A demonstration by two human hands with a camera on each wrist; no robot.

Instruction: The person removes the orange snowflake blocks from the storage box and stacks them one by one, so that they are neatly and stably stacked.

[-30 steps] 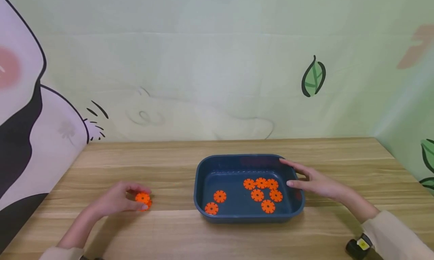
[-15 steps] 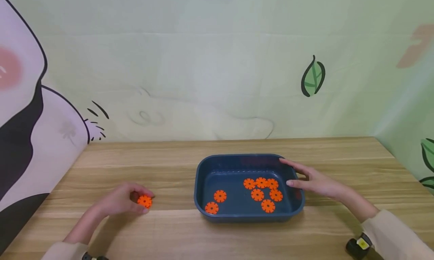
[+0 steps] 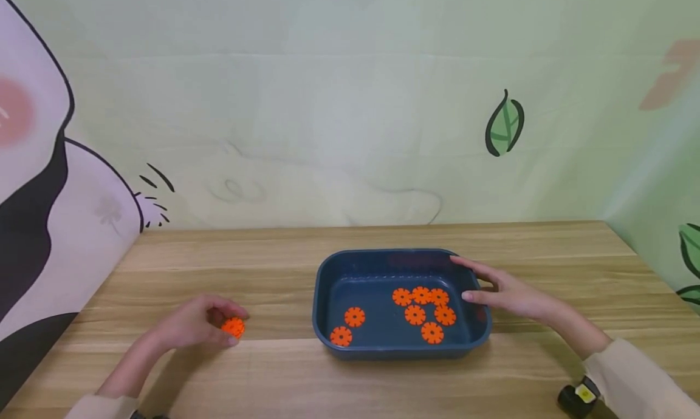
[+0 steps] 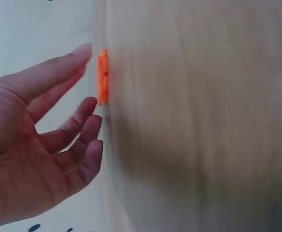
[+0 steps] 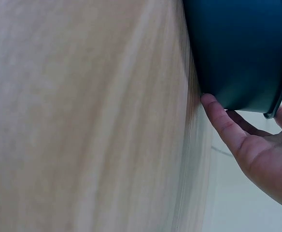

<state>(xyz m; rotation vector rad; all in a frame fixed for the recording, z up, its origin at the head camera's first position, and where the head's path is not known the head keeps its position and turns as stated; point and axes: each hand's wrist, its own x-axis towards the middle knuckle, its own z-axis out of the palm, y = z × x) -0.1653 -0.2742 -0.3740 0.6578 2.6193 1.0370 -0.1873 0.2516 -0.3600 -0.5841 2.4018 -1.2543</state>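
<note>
Two orange notched plastic discs (image 3: 233, 328) appear stacked flat on the table at left; the left wrist view shows the discs (image 4: 103, 79) edge-on. My left hand (image 3: 191, 323) is around them, thumb and fingers apart, with a small gap beside the discs in the wrist view. At right, my right hand (image 3: 514, 294) grips the right end of a dark blue tray (image 3: 399, 349). The thumb reaches over its rim, while other fingers lie against the outer wall and base of the tray (image 5: 242, 53). Several orange discs (image 3: 415, 314) lie inside the tray.
The wood-grain table (image 3: 284, 382) runs back to a pale green printed backdrop (image 3: 350, 133). Two discs (image 3: 354, 317) sit near the tray's left end, the others toward its right. A black wrist device (image 3: 578, 398) is at the right sleeve.
My left hand has shifted slightly right. The orange discs under it went from offset and tilted to lying stacked flat, and its fingers have loosened. The right hand and tray stay put.
</note>
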